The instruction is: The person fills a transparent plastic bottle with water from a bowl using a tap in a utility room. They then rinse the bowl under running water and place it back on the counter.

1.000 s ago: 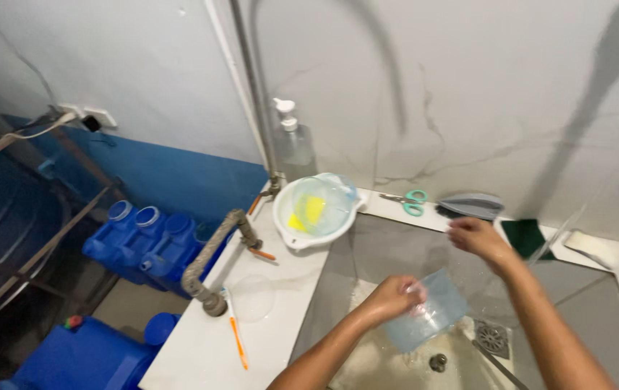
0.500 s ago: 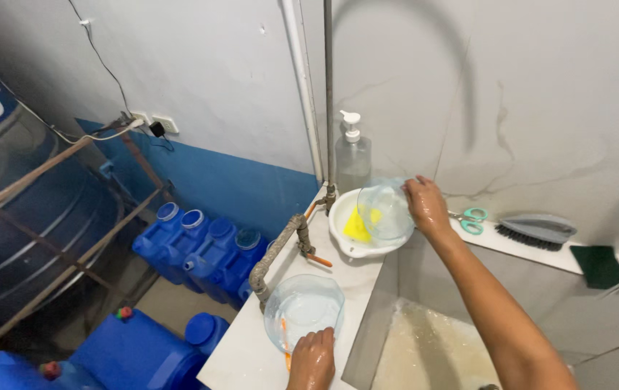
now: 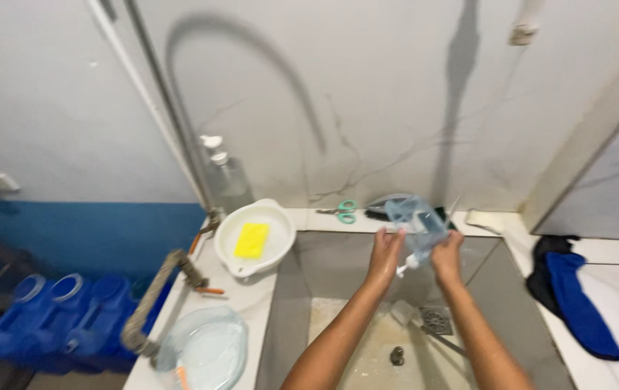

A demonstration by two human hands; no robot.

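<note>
while over sink (image 3: 309,274), both hands grip crumpled clear plastic bag (image 3: 414,220).

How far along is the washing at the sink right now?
Looks done: a clear round plastic lid lies on the white counter. In hand: left hand and right hand hold a crumpled clear plastic bag above the grey sink. Unused: yellow sponge in the white bowl.

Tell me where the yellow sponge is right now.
In the head view, the yellow sponge lies inside the white basin on the counter left of the sink, just below the soap pump bottle and left of the green-handled scissors.
</note>
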